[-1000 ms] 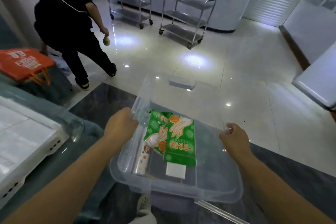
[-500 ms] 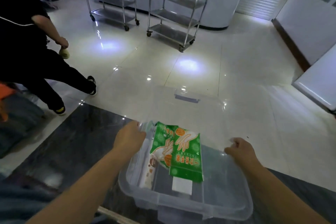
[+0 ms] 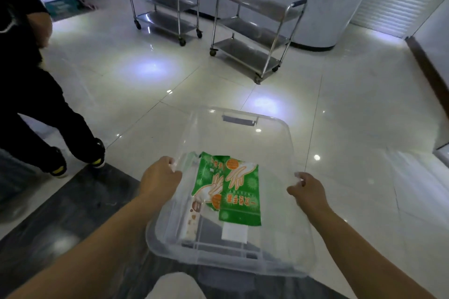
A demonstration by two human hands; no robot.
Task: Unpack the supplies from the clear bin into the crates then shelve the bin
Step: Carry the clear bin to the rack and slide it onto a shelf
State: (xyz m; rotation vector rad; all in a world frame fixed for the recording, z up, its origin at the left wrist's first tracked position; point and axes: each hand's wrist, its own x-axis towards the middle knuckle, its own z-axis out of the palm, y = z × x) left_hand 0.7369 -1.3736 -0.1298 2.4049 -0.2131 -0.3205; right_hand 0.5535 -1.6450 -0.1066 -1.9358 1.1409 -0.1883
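I carry the clear plastic bin [image 3: 243, 266] in front of me above the floor. My left hand [image 3: 159, 178] grips its left rim and my right hand [image 3: 307, 193] grips its right rim. Inside lie two green packets of disposable gloves [image 3: 239, 194], overlapping, and beside them on the left a narrow pale packet [image 3: 193, 219]. A white label [image 3: 234, 233] shows on the bin's bottom. No crates are in view.
A person in black [image 3: 31, 94] walks at the left. Two steel three-tier trolleys [image 3: 257, 29] [image 3: 165, 0] stand ahead before a white curved counter [image 3: 328, 5]. Glossy pale tiles lie ahead; a dark floor strip [image 3: 60, 221] runs under me.
I have turned right and moved forward with the bin; the white and orange things at the left have left view. The person in black has shifted to the left edge.
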